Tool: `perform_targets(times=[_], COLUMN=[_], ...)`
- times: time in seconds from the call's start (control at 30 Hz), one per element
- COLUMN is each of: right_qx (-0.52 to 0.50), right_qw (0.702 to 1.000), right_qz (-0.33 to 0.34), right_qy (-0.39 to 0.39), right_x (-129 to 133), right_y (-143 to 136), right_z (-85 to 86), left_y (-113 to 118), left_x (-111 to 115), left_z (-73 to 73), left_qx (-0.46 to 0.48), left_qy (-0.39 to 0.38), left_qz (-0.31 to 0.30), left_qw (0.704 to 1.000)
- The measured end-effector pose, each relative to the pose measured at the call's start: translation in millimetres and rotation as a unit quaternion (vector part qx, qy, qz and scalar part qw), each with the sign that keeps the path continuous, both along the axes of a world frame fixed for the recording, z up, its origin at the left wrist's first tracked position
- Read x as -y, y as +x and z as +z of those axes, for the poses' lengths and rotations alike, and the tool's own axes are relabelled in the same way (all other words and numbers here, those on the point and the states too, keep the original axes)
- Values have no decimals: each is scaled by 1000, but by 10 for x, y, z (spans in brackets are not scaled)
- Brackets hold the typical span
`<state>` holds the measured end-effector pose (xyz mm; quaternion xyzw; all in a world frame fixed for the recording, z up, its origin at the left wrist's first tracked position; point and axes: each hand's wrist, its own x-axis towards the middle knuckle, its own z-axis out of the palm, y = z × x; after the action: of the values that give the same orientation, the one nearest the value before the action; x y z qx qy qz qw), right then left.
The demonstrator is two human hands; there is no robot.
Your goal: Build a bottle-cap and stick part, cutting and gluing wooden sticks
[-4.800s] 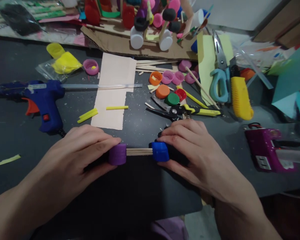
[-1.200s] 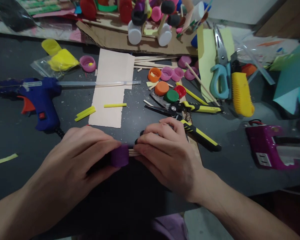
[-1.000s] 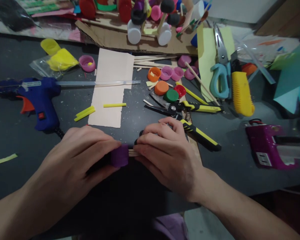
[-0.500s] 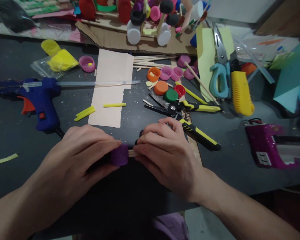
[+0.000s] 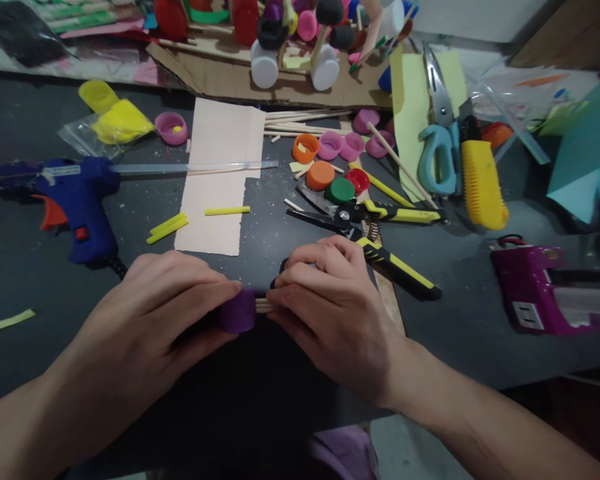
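Between thumb and fingers, my left hand [image 5: 180, 310] grips a purple bottle cap [image 5: 238, 311]. Thin wooden sticks [image 5: 263, 305] run from the cap's right side into my right hand [image 5: 325, 300], which is closed around them. Something black [image 5: 276, 277] shows partly behind my right fingertips; the rest of it is hidden. Past my hands lie a pale card strip [image 5: 213, 233] and a short yellow stick [image 5: 227, 211]. Black-and-yellow cutting pliers [image 5: 345, 216] lie with their handles spread just beyond my right hand.
A blue glue gun [image 5: 83, 200] with a clear glue stick lies at left. Several loose caps, including an orange one [image 5: 320, 175], sit behind the pliers. Scissors [image 5: 439, 133], a yellow utility knife [image 5: 483, 180] and a purple device with a socket [image 5: 540, 287] are at right. Cardboard [image 5: 220, 83] bears figures behind.
The whole view has shifted very slightly, so things sit a little further left. My hands keep the same hold on the cap and sticks.
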<state>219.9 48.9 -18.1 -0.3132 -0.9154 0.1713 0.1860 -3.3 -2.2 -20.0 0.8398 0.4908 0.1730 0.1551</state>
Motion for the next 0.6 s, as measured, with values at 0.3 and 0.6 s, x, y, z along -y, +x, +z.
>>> perform_targets(times=[0.3,0.6], right_qx=[-13,-15], right_qw=[1000,1000], right_qz=[3,5], right_qy=[0,1], right_x=[0,-2], right_y=[-3,-17], right_z=[-15,-32], left_y=[2,-5], left_x=[5,3], left_z=[12,3], left_qx=[0,-4], left_qy=[7,-1], left_qz=[2,-1], left_qw=[1000,1000])
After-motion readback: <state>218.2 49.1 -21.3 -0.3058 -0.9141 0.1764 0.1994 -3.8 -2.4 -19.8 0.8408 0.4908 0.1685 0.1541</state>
